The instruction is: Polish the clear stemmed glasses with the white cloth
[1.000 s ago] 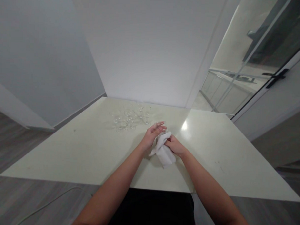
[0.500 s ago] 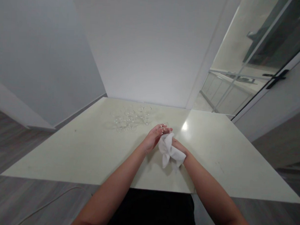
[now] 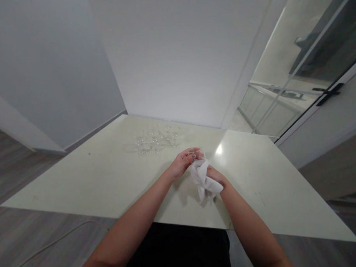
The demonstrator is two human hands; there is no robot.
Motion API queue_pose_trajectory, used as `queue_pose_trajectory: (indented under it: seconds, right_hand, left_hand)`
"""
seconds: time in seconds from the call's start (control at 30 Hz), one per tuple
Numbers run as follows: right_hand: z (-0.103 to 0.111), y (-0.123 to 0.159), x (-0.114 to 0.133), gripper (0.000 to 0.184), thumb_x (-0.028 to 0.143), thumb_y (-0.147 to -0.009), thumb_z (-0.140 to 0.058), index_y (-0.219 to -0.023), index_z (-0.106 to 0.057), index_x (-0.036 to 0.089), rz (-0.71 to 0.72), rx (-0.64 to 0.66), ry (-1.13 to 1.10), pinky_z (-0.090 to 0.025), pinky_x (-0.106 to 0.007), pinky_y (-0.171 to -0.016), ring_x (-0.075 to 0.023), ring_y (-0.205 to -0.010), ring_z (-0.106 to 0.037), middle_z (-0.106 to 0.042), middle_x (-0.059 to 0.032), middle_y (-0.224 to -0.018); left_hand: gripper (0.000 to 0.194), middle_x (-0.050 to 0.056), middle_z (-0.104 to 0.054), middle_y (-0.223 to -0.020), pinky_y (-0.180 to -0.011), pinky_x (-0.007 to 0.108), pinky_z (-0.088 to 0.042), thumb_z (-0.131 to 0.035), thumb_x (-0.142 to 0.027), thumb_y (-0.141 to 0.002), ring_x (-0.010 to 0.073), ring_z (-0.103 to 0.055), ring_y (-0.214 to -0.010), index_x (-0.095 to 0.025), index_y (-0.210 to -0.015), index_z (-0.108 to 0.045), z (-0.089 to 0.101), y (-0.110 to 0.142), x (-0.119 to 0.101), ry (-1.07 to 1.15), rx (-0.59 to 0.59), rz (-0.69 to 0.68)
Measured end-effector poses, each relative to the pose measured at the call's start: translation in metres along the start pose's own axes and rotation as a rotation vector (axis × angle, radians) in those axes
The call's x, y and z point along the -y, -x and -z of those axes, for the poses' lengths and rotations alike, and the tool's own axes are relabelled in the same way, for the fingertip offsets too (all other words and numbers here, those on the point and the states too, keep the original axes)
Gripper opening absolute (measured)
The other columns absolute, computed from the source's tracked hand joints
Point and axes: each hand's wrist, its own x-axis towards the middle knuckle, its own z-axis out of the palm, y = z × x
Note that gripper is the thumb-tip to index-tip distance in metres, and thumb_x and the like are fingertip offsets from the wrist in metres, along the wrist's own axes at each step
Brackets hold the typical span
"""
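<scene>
Left grip (image 3: 182, 163): Curved closed around the held glass from its left side, with the fingers bent across the clear wall and seen partly through it.
Right grip (image 3: 215, 174): Reached in from the right, mostly covered by the cloth; could not tell whether pressed together or spread underneath.
Held glass (image 3: 196, 157): Was clasped in the left grip, over the middle of the tabletop; looked see-through and small, so could not tell upright from tilted.
Cloth (image 3: 201, 176): Was bunched, white and creased, against the near side of the held glass, then draped back over the right grip, with a loose fold hanging down.
Other glasses (image 3: 154, 141): Sat clustered on the tabletop, to the left of and beyond the left grip, apart from it; too faint to count.
Tabletop (image 3: 100, 181): Stretched pale and glossy beneath, with a bright reflection (image 3: 219, 149) beyond the right grip.
Wall (image 3: 174, 63): Rose white behind the far edge.
Door handle (image 3: 327, 93): Showed black at the far right.
Cord (image 3: 69, 230): Ran thin across the grey floor (image 3: 8, 232), lower left.
</scene>
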Motion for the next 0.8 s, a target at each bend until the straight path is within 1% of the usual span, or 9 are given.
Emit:
queue_pose_trajectory:
  seconds: [0.07, 0.17, 0.27, 0.37, 0.5, 0.6, 0.8]
  right_hand:
    - [0.000, -0.001, 0.001, 0.032, 0.036, -0.062, -0.075, -0.085, -0.063, 0.017, -0.010, -0.010, -0.010, -0.044, -0.026, -0.064, -0.0144, -0.069, -0.055, -0.063, -0.0018, -0.078]
    - [-0.002, -0.009, -0.002, 0.030, 0.034, -0.067, -0.071, -0.090, -0.062, 0.017, 0.024, -0.040, 0.049, -0.044, -0.025, -0.065, -0.0128, -0.069, -0.054, -0.063, -0.0004, -0.079]
    - [-0.004, -0.016, -0.006, 0.023, 0.032, -0.072, -0.066, -0.087, -0.062, 0.016, 0.084, -0.026, 0.145, -0.043, -0.024, -0.064, -0.0119, -0.069, -0.052, -0.062, 0.0001, -0.077]
    - [-0.003, -0.018, -0.008, 0.018, 0.030, -0.074, -0.063, -0.084, -0.062, 0.014, 0.093, -0.016, 0.196, -0.042, -0.022, -0.059, -0.0106, -0.064, -0.050, -0.060, 0.0011, -0.072]
    - [-0.002, -0.017, -0.011, 0.017, 0.029, -0.073, -0.062, -0.082, -0.062, 0.014, 0.066, -0.028, 0.185, -0.041, -0.022, -0.056, -0.0099, -0.060, -0.050, -0.059, 0.0009, -0.070]
    - [0.000, -0.018, -0.014, 0.015, 0.027, -0.073, -0.062, -0.083, -0.062, 0.015, 0.055, -0.047, 0.184, -0.041, -0.022, -0.056, -0.0101, -0.060, -0.049, -0.060, 0.0008, -0.070]
    - [-0.001, -0.018, -0.014, 0.017, 0.027, -0.075, -0.061, -0.087, -0.062, 0.015, 0.060, -0.033, 0.203, -0.042, -0.022, -0.057, -0.0105, -0.062, -0.050, -0.061, 0.0000, -0.074]
  left_hand:
    - [0.060, 0.014, -0.064, -0.112, -0.088, 0.034, -0.045, -0.076, -0.048, -0.069, 0.0225, -0.062, -0.096, -0.016, -0.116, -0.060, -0.002, 0.001, -0.001, 0.016, 0.003, 0.007]
    - [0.057, 0.014, -0.064, -0.114, -0.090, 0.035, -0.045, -0.074, -0.044, -0.073, 0.0232, -0.062, -0.099, -0.016, -0.119, -0.059, -0.001, -0.001, 0.001, -0.041, -0.057, -0.027]
    - [0.057, 0.014, -0.065, -0.111, -0.091, 0.036, -0.045, -0.075, -0.043, -0.071, 0.0240, -0.062, -0.099, -0.015, -0.119, -0.059, 0.001, -0.003, 0.003, -0.134, -0.104, -0.071]
    - [0.055, 0.014, -0.066, -0.110, -0.091, 0.037, -0.045, -0.075, -0.042, -0.071, 0.0233, -0.062, -0.097, -0.015, -0.117, -0.059, 0.001, -0.003, 0.003, -0.189, -0.134, -0.095]
    - [0.057, 0.014, -0.066, -0.109, -0.089, 0.037, -0.046, -0.075, -0.044, -0.070, 0.0236, -0.063, -0.096, -0.015, -0.117, -0.059, 0.001, -0.003, 0.003, -0.199, -0.145, -0.070]
    - [0.053, 0.013, -0.066, -0.110, -0.089, 0.036, -0.045, -0.074, -0.041, -0.072, 0.0228, -0.062, -0.097, -0.016, -0.116, -0.059, 0.001, -0.002, 0.003, -0.183, -0.145, -0.054]
    - [0.052, 0.014, -0.065, -0.111, -0.088, 0.036, -0.046, -0.072, -0.041, -0.075, 0.0223, -0.062, -0.095, -0.016, -0.119, -0.058, 0.001, -0.001, 0.002, -0.174, -0.147, -0.020]
